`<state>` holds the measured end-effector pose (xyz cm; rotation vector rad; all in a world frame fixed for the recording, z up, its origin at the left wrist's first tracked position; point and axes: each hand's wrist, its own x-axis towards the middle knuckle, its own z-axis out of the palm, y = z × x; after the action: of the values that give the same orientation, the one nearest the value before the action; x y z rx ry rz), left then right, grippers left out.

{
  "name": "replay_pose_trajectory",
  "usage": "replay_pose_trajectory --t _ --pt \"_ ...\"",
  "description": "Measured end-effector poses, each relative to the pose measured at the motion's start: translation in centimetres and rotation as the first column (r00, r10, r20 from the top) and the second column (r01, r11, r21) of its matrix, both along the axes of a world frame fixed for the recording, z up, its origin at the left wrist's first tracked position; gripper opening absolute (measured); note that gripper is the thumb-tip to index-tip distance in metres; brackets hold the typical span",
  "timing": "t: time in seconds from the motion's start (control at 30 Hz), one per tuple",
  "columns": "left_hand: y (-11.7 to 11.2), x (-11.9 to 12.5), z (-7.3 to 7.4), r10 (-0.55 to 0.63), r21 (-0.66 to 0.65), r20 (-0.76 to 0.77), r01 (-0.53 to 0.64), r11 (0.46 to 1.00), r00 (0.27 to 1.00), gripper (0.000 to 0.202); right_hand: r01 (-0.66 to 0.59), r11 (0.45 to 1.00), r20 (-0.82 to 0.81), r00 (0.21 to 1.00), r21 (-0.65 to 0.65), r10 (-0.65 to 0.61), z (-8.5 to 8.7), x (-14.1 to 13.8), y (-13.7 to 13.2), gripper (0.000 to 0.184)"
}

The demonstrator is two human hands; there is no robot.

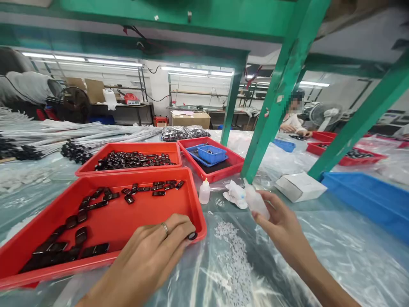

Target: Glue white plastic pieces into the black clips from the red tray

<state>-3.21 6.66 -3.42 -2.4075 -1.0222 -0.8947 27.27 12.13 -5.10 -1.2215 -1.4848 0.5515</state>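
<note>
My left hand (pixel 153 251) rests over the near right corner of a red tray (pixel 134 213), its fingers curled round a small black ring-shaped part (pixel 192 235) at the tray's rim. Black rectangular parts (pixel 73 238) lie scattered in that tray. My right hand (pixel 281 224) is closed round a small translucent plastic bottle (pixel 257 202), held just above the plastic-covered table. A pile of tiny white pieces (pixel 230 243) lies between my hands.
A second small dropper bottle (pixel 204 192) and a crumpled white cloth (pixel 235 195) stand beyond. Further red trays (pixel 131 160), a blue bin (pixel 211 153), a white box (pixel 298 186), a blue tray (pixel 370 200) and green frame posts (pixel 275 98) surround. Another person (pixel 292 121) sits at the far right.
</note>
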Motion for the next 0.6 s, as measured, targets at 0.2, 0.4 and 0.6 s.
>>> replay_pose_trajectory --t 0.2,0.4,0.6 --pt "0.4 0.1 -0.2 0.002 -0.007 0.075 -0.002 1.000 0.997 0.038 -0.066 0.998 0.072 0.995 -0.014 0.067 -0.5 -0.1 0.4 0.046" --pt "0.8 -0.1 -1.4 -0.013 -0.156 0.131 0.034 0.987 0.991 0.026 -0.010 1.000 0.278 0.960 0.012 0.007 -1.1 -0.1 -0.1 0.052" --pt "1.7 -1.2 -0.7 0.064 -0.223 0.219 -0.014 0.975 0.974 0.019 0.070 0.998 0.325 0.943 -0.008 -0.063 -3.7 1.3 3.1 0.056"
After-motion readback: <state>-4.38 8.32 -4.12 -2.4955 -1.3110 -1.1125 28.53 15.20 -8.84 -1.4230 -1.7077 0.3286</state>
